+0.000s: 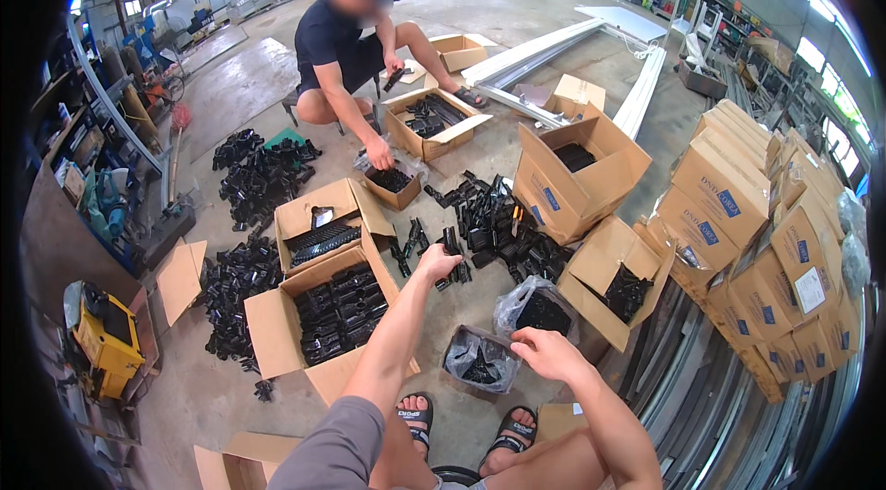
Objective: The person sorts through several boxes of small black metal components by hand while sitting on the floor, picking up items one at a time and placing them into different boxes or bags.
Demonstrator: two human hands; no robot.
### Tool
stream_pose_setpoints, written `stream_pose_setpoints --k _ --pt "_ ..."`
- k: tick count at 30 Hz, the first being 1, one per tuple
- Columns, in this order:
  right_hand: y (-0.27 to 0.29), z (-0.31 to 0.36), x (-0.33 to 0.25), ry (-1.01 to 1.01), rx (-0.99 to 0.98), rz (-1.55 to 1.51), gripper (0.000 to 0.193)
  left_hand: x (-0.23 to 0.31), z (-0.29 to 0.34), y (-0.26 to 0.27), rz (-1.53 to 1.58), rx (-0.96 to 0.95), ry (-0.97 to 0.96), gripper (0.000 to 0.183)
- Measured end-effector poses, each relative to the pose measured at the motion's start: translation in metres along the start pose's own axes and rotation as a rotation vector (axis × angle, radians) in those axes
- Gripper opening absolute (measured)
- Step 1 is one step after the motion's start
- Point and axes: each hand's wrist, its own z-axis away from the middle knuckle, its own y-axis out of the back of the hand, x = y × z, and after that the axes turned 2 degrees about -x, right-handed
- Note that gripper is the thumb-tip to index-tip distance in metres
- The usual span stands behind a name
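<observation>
My left hand (pixel 438 263) is stretched forward to the black parts on the floor. Its fingers close at a long black part (pixel 451 240), whose lower end lies behind them. My right hand (pixel 548 353) is bent with thumb and fingers together, beside a small box lined with clear plastic (pixel 482 358) that holds a few small black pieces. What those fingers hold, if anything, is too small to make out. Just beyond stands a plastic-lined container of small black pieces (pixel 543 313). A pile of black parts (pixel 506 222) spreads past my left hand.
Left of my arm, an open carton (pixel 274 328) holds rows of black parts. More open cartons (pixel 583 178) stand ahead and right. A crouching co-worker (pixel 337 56) reaches into a small box (pixel 392 185). Stacked cartons (pixel 720 190) and metal profiles (pixel 688 398) line the right.
</observation>
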Motion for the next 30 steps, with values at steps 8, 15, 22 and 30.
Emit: stream_pose_setpoints --k 8,15,22,30 --pt "0.01 -0.003 -0.013 0.128 0.493 -0.355 0.04 0.125 0.139 0.003 0.27 -0.593 -0.311 0.028" --pt "0.028 0.014 -0.07 0.149 0.193 -0.909 0.016 0.13 0.231 -0.009 0.281 -0.69 -0.362 0.046" --pt "0.012 0.013 -0.073 0.071 0.221 -0.942 0.026 0.141 0.277 0.018 0.387 -0.443 -0.259 0.038" --pt "0.001 0.014 -0.073 0.017 0.241 -0.984 0.025 0.096 0.262 -0.007 0.783 -0.344 -0.021 0.034"
